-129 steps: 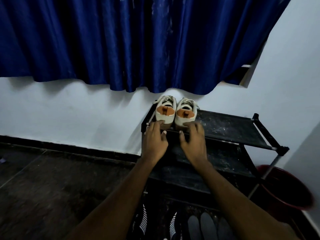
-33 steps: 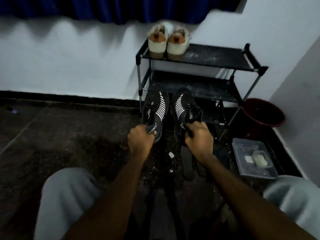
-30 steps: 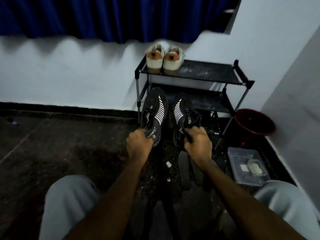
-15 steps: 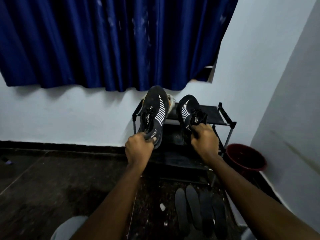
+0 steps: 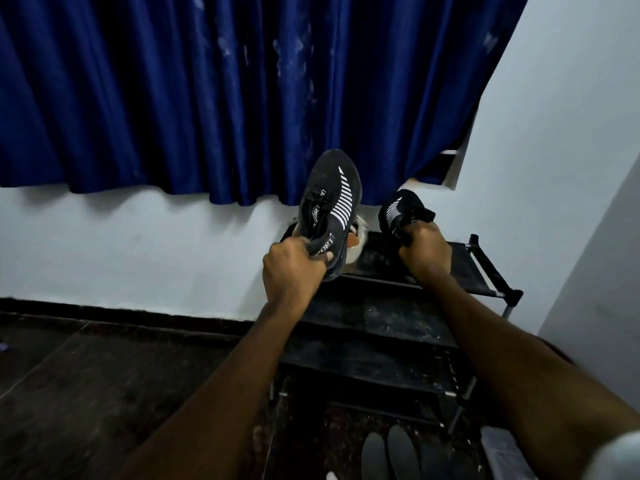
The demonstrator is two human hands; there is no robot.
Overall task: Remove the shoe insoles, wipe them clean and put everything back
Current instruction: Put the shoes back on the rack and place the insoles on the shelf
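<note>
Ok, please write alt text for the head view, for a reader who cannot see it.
The left hand grips one black striped sneaker, the right hand the second sneaker, above the top shelf of a black shoe rack. White shoes stand on that shelf, partly hidden; dark insoles lie on the floor below.

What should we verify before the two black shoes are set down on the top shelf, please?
1. Left hand grips the left black shoe at its heel end: ok.
2. Right hand grips the right black shoe: ok.
3. Bare room on the top shelf to the right of the white shoes: ok.
4. Left black shoe clear of the white shoes: cannot tell, since it overlaps them in this view.
5. Insoles back inside shoes: not ok, several lie on the floor below the rack.
</note>
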